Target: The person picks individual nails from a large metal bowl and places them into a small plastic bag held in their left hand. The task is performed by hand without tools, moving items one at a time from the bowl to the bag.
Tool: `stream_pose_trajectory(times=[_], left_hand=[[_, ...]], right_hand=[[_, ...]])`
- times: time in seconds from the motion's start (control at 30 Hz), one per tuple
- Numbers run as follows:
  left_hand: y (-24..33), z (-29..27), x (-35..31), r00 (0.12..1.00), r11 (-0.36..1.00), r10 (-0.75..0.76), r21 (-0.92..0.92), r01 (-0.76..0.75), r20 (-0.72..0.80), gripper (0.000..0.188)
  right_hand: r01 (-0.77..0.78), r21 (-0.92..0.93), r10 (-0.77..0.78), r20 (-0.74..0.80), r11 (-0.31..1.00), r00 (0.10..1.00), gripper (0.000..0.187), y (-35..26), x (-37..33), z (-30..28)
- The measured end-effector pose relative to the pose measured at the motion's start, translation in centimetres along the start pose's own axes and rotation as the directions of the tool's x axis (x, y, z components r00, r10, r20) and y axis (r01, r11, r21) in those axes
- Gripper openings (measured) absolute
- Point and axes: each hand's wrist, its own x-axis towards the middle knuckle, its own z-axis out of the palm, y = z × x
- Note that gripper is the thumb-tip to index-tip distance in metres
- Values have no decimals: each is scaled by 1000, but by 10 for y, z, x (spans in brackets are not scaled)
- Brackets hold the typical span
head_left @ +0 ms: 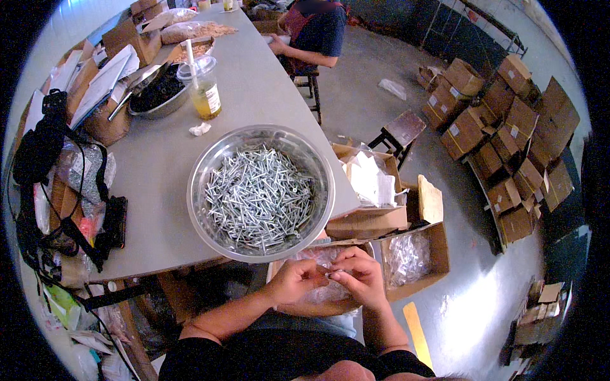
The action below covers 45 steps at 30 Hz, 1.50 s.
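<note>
My left hand [293, 280] and my right hand [361, 278] meet just beyond the near edge of the table, fingertips pinched together. Something small and pale shows between them, too small to name. Beneath both hands sits a cardboard box [311, 309] with clear plastic bags in it. A large steel bowl [198, 190] stands on the table corner, just beyond my hands. It is heaped with silvery screws [259, 198]. To the right of my right hand, another cardboard box [438, 259] contains small clear plastic packets [408, 257].
On the grey table [149, 209] stand a drink cup [206, 95] with a straw and a bowl of dark pieces [162, 95]. Black straps and cables [47, 159] lie at the left. A person [318, 38] sits beyond. Stool [405, 129] and stacked cartons [502, 140] are at right.
</note>
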Motion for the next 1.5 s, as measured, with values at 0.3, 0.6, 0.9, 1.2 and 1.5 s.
stream_pose_trajectory(times=[0.3,0.6,0.9,1.2,1.5], left_hand=[[-17,21,5,997,907,72,-416,-75,-21,31],[-5,-2,0,971,974,192,-149,-172,139,55],[-13,5,3,957,957,280,-95,-273,75,74],[8,4,9,843,854,489,318,-412,-222,29],[13,5,10,841,870,479,265,-416,-252,9]], right_hand=[[21,0,-21,90,1000,996,18,2,3,9],[253,-335,-148,308,908,940,21,-14,6,4],[368,-362,-259,315,856,913,18,-21,2,10],[150,-466,-149,39,872,988,15,-3,-1,-5],[-19,-398,53,75,917,996,13,-13,-1,1]])
